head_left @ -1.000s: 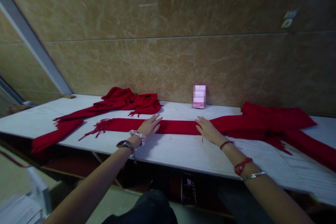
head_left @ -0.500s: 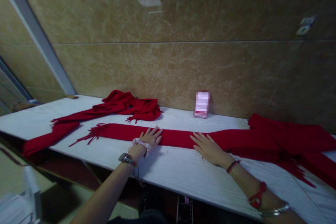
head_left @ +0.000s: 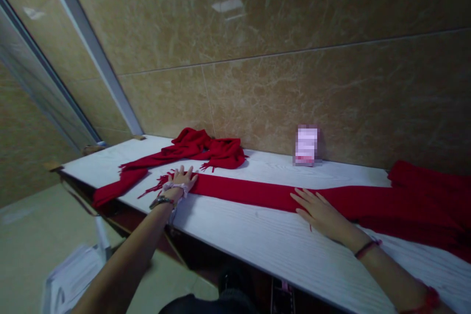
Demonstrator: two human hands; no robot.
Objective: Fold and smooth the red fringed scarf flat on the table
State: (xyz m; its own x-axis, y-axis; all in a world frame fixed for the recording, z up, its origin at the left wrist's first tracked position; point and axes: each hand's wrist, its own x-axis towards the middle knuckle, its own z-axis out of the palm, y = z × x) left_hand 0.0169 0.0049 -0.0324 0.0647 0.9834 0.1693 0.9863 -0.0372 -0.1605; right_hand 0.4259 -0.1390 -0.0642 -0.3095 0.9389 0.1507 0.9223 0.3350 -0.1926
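Note:
A red scarf (head_left: 246, 194) lies in a long flat strip along the white table (head_left: 235, 225), its fringe at the left end. My left hand (head_left: 183, 180) rests spread on the scarf close to that fringe, a scrunchie and a watch on the wrist. Farther right, my right hand (head_left: 316, 208) presses flat on the same strip with fingers apart. Beyond my right hand the fabric widens into a loose red heap (head_left: 423, 206) that runs out of view. Neither hand grips anything.
A second red scarf (head_left: 191, 147) lies crumpled at the back left, one end hanging over the front edge. A blurred-out upright panel (head_left: 306, 146) leans on the tiled wall (head_left: 257, 98). A white object (head_left: 79, 274), perhaps a stool, stands on the floor at left.
My left hand has slid left along the scarf to near its fringe. My right hand stays at about the same place on the fabric. The camera has turned left.

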